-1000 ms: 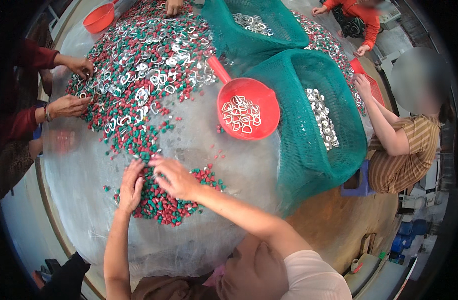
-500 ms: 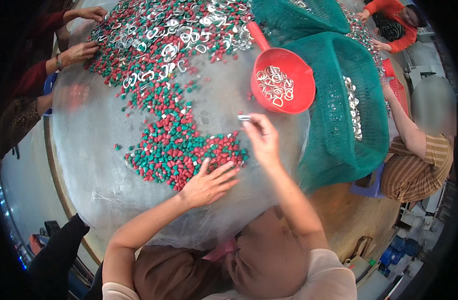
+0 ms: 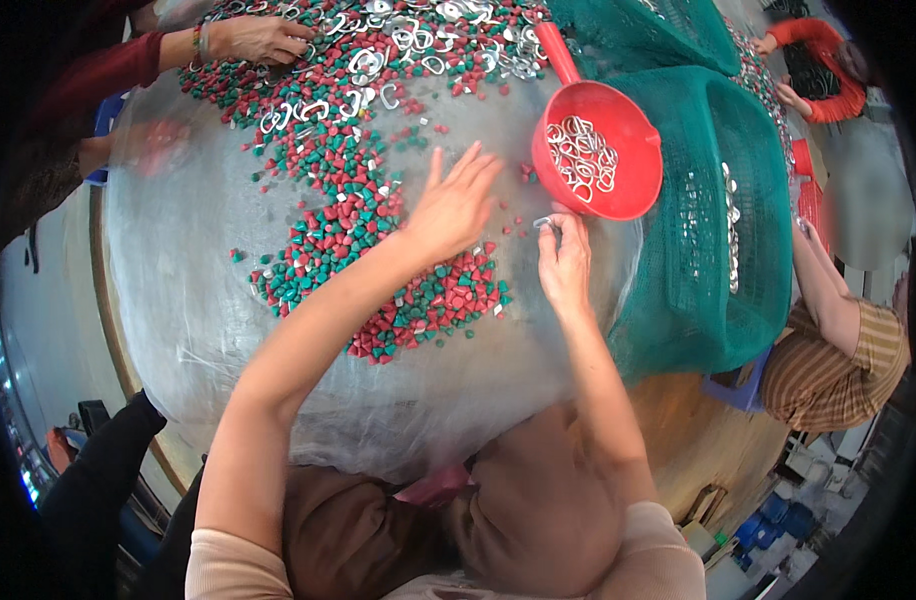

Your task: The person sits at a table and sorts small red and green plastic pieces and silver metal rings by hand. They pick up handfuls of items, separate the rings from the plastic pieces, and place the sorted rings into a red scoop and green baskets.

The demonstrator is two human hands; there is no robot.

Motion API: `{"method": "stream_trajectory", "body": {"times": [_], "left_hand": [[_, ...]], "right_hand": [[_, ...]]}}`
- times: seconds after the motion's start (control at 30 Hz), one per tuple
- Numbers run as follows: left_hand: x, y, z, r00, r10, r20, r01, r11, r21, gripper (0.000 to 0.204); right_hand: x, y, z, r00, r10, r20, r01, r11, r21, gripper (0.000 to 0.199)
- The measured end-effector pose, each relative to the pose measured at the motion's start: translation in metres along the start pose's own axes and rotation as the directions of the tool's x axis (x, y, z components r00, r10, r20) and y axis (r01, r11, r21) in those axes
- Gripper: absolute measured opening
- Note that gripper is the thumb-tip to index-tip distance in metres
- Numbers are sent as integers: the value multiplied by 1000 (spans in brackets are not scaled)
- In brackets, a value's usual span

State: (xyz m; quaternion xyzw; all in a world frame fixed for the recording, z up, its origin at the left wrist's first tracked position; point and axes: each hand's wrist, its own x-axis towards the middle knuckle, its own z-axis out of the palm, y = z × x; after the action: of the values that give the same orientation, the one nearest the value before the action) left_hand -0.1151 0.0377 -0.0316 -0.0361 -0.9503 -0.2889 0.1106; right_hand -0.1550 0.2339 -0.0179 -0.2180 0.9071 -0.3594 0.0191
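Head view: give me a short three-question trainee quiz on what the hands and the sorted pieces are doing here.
1. True or false: the left hand lies spread, palm down, on the pile of small red and green plastic pieces.
2. What does the right hand pinch at its fingertips? A) a small silver metal ring B) a green piece C) nothing
3. Fill in: the round red plastic scoop holds silver metal ____.

Key: 1 true; 2 A, a small silver metal ring; 3 rings.

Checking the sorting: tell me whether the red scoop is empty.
No, the red scoop holds a heap of silvery metal rings.
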Motion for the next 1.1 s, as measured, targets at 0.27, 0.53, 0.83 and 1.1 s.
{"method": "stream_trajectory", "body": {"times": [0.27, 0.53, 0.83, 1.1], "left_hand": [[6, 5, 32, 989, 64, 130, -46, 990, -136, 28], [-46, -115, -91, 814, -340, -471, 227, 932, -282, 23], [-13, -254, -105, 643, -490, -589, 572, 818, -55, 38], [27, -221, -78, 660, -453, -599, 276, 888, -368, 45]], "right_hand": [[1, 11, 24, 996, -86, 35, 84, 994, 64, 17], [17, -45, -11, 956, -217, 197, 229, 973, -39, 43], [258, -20, 126, 966, -48, -256, 30, 997, -77, 73], [260, -74, 190, 932, -299, -203, 272, 950, -151, 54]]}}
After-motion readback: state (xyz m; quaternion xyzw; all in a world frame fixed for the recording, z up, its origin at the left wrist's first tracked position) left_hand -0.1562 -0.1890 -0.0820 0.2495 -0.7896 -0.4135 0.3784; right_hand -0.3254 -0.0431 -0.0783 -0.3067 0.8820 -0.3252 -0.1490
